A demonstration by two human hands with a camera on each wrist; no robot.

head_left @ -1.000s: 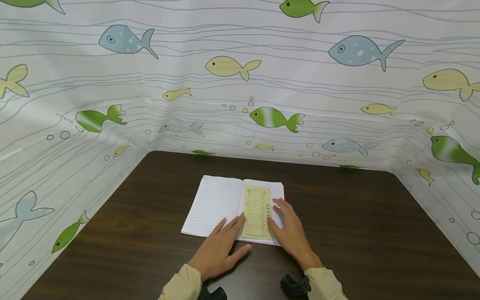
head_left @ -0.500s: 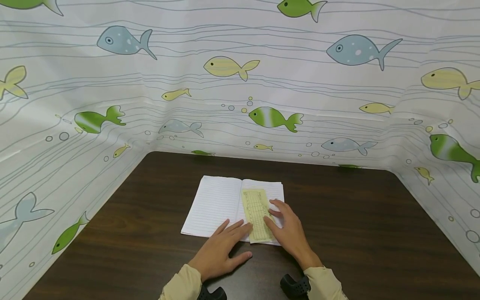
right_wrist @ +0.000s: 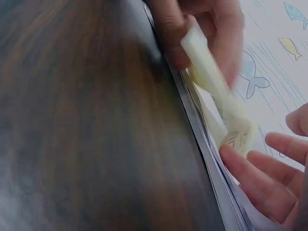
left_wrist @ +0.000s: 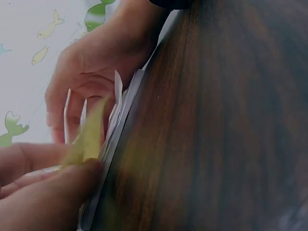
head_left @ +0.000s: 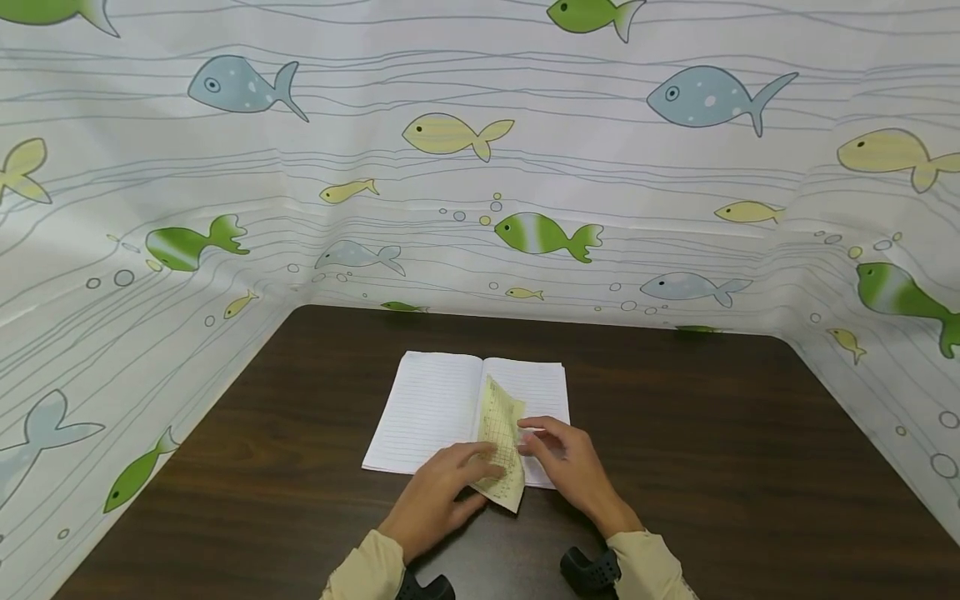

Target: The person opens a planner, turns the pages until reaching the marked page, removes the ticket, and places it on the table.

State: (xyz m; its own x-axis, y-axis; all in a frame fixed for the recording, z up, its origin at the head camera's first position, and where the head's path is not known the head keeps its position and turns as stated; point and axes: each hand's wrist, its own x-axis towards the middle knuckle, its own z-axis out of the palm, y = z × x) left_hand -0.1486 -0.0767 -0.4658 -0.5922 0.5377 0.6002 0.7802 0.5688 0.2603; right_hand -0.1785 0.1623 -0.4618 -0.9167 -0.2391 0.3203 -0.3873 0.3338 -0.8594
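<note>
A pale yellow printed paper slip (head_left: 501, 425) stands bent and tilted over the right page of an open lined notebook (head_left: 441, 408). My left hand (head_left: 442, 492) pinches its lower left part between thumb and fingers; the left wrist view shows the yellow slip (left_wrist: 89, 137) at the thumb tip, blurred. My right hand (head_left: 573, 471) is at the slip's right edge, fingers loosely bent. In the right wrist view, a fingertip of the right hand (right_wrist: 272, 178) touches the slip's near end, thumb apart from the fingers. The slip's far face is hidden.
The notebook lies on a dark wood-grain table (head_left: 262, 450). A white fish-print cloth (head_left: 637, 183) rises behind the table and along both sides. Black wrist devices (head_left: 591, 571) sit at the cuffs of the cream sleeves (head_left: 652, 567).
The slip lay flat on the right page, then slid and turned slightly toward me; now it is lifted and bent. My left fingers have curled onto it. The right hand has shifted slightly.
</note>
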